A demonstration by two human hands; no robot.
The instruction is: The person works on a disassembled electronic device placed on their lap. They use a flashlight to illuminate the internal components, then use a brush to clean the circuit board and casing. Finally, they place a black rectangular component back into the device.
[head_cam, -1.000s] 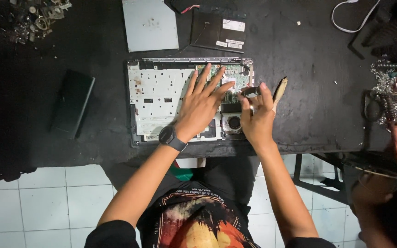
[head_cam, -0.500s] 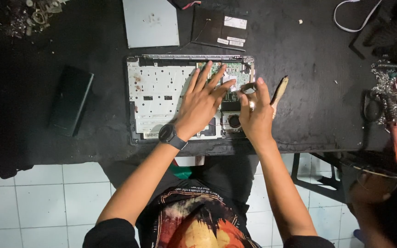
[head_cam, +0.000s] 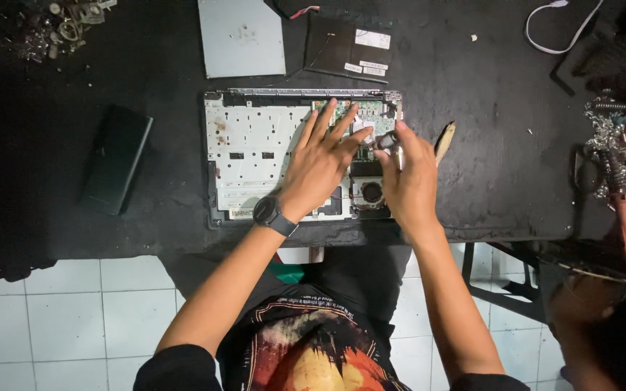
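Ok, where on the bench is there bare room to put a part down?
Bare black table lies right of the opened laptop base, up to the tool clutter. A narrower strip runs between the laptop base and the black battery pack. Crowded: behind the base, with the grey panel and dark cover, and the scrap pile.

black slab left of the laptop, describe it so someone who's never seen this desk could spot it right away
Start at the opened grey laptop chassis in the middle of the dark worktable, where the left hand lies flat. Look left of it, across bare tabletop: the black rectangular slab lies alone, slightly tilted. Unlike the pale grey panel above the chassis, it is dark, long and narrow.
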